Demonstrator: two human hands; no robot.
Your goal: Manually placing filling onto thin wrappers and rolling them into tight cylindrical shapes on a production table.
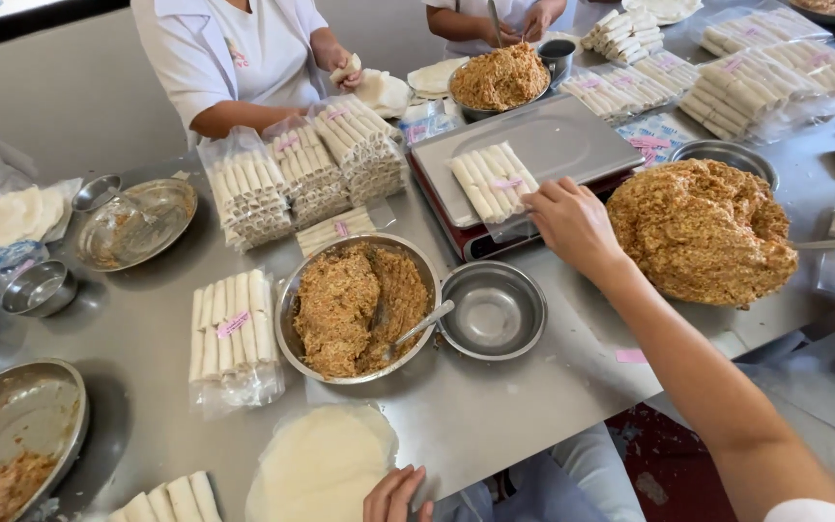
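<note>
The fingers of the right hand (572, 220) are bent down onto the near edge of a clear bag of pale rolls (491, 181); whether the plastic is pinched or only touched cannot be told. The bag is laid on the steel pan of a red-based kitchen scale (553, 145), near the middle of the steel surface (495, 406). The right forearm is stretched from the lower right corner across to the scale. Just beside that hand, on the right, a large mound of brown filling (703, 230) is heaped in a steel bowl.

The left hand (393, 495) is seen at the bottom edge, its fingers loosely spread and rested on the surface, touching the edge of a stack of round white wrappers (316, 464) kept in clear plastic.

Between the two hands an empty steel bowl (493, 309) is set, and just beside it a wider bowl of filling (355, 307) with a spoon (422, 324) leaned in it. A sealed pack of rolls (232, 333) is laid to the left of that bowl, and more packs (302, 174) are stacked behind. Across the surface, rolls are being handled by other people in white.
</note>
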